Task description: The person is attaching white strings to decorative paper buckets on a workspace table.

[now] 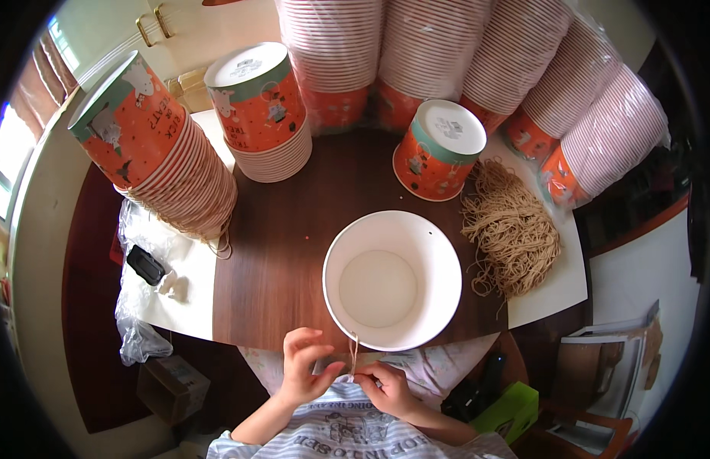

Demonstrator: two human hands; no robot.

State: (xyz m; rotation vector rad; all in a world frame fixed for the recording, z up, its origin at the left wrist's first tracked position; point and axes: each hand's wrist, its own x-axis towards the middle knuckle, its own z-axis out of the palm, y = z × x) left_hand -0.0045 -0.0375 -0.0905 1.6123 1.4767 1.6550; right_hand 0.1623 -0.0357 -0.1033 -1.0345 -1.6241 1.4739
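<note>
A white-lined paper bucket (446,283) stands at the table's front edge with its mouth up. A small dark hole shows in its far right wall. From its near rim hangs a thin tan cord (353,356). My right hand (387,389) is closed, pinching the cord's lower part just below the rim. My left hand (303,369) is beside the cord, fingers lifted and apart from the thumb. The thumb tip comes close to the cord; I cannot make out any contact. A loose heap of tan cords (515,229) lies to the right of the bucket.
A tall nested bucket stack with cords (190,176) leans at left, with a shorter stack (263,115) beside it. One orange bucket (439,157) sits upside down behind. Plastic-wrapped stacks (427,53) line the back. A black case (145,265) lies at left.
</note>
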